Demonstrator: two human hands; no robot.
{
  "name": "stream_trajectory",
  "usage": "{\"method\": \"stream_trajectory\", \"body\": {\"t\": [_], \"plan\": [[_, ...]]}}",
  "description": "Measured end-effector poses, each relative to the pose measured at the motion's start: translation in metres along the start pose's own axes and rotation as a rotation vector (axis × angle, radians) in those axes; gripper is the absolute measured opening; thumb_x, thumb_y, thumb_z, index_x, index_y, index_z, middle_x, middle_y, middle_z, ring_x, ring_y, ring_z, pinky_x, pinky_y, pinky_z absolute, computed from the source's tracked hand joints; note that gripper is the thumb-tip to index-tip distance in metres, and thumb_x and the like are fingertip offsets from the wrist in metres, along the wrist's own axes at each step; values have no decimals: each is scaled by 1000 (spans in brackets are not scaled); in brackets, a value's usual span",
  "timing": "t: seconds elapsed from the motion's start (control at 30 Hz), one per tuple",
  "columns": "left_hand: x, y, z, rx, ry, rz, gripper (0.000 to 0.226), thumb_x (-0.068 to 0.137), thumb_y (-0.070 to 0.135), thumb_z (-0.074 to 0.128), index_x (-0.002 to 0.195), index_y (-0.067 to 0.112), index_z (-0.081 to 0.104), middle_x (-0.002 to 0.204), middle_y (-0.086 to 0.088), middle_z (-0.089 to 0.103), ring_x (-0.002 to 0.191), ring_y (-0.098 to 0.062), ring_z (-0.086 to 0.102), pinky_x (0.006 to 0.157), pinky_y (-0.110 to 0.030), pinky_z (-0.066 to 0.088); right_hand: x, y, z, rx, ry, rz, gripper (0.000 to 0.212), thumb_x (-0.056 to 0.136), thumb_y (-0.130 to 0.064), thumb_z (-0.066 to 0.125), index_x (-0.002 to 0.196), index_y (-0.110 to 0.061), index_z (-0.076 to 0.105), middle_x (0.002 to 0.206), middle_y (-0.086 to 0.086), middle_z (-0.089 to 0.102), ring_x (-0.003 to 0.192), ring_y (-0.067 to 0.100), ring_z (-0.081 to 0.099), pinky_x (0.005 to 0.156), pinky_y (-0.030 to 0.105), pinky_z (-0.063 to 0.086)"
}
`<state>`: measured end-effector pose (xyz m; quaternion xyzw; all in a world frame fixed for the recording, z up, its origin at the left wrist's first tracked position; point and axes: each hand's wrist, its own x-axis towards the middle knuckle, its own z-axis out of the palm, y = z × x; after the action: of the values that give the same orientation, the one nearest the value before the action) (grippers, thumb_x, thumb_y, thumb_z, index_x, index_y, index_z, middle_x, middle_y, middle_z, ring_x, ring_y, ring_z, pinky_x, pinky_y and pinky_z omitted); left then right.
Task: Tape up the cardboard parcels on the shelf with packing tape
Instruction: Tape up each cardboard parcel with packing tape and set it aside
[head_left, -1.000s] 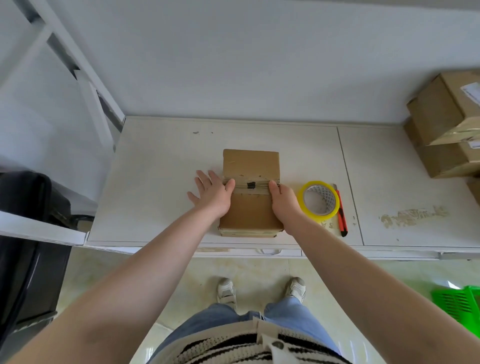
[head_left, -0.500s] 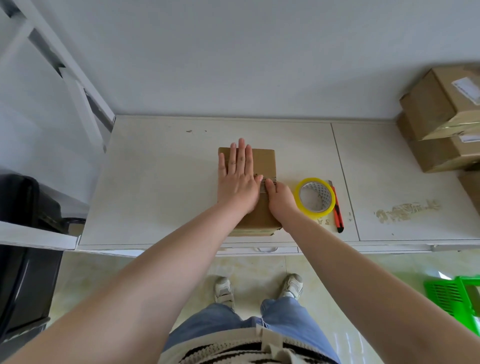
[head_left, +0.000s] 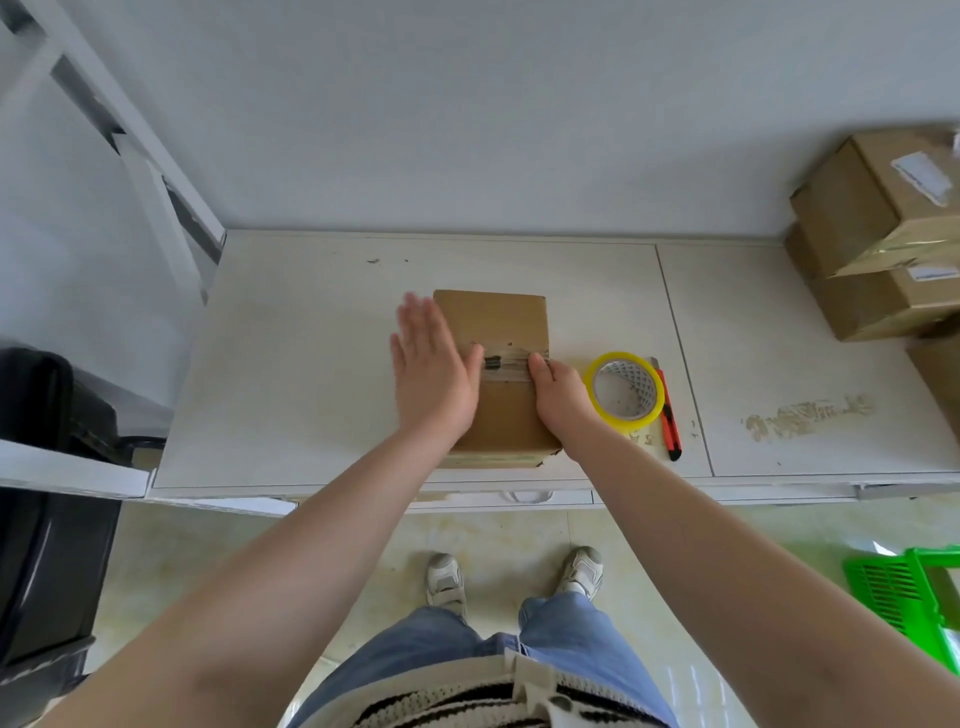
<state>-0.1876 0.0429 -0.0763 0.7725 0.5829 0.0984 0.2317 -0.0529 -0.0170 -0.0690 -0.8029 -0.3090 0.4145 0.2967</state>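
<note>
A small brown cardboard parcel (head_left: 506, 322) lies flat on the white shelf (head_left: 291, 374), with a strip of clear tape (head_left: 506, 362) across its middle. My left hand (head_left: 431, 371) is flat with straight fingers over the parcel's left edge, blurred by motion. My right hand (head_left: 558, 395) rests at the parcel's right edge, its thumb pressing the tape end. A yellow roll of packing tape (head_left: 626, 392) sits just right of that hand.
A red utility knife (head_left: 667, 413) lies right of the roll. Stacked cardboard boxes (head_left: 878, 249) fill the shelf's far right. A white metal frame (head_left: 130, 156) rises at the left, a black object (head_left: 47, 467) stands below it, and a green basket (head_left: 909, 592) sits on the floor.
My left hand slid from the parcel's top leftward to its left edge. My right hand stayed at the tape end. The parcel has not shifted.
</note>
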Motion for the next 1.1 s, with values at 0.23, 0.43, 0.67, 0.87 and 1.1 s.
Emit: {"method": "stream_trajectory", "body": {"t": [0.23,0.43,0.67,0.87,1.1], "plan": [[-7,-11,-20,-886,-465,-482,103,74,91,31,155,41,-8,167,0,2,152,-27,13,121,-53,17,-3,10,-16,390,-64,177,35,101,-49,41,108,-21,61,97,1,63,89,20,60,82,35,50],[-7,7,-41,-617,-121,-387,89,90,69,47,158,24,12,154,-7,36,135,-31,43,105,-39,38,-3,6,-1,319,-46,57,37,103,-44,42,114,-16,63,104,4,63,97,21,55,79,32,43],[-14,29,-40,-198,-167,-382,101,85,72,53,155,16,6,146,-14,31,130,-37,42,99,-46,41,-11,-7,14,465,-204,109,73,89,-74,35,149,-34,38,144,-7,50,134,17,46,114,41,34],[-31,48,-20,-156,-8,-359,93,81,70,61,147,17,22,136,-11,42,126,-32,42,93,-42,41,-10,9,-5,561,-328,118,68,90,-70,44,134,-19,55,127,3,65,117,19,62,105,40,48],[-20,62,-15,-249,49,-397,90,82,61,66,147,17,23,135,-11,42,125,-31,43,86,-39,41,-2,-5,-21,391,-248,28,43,102,-50,37,127,-22,57,118,-1,65,112,17,61,106,38,46]]}}
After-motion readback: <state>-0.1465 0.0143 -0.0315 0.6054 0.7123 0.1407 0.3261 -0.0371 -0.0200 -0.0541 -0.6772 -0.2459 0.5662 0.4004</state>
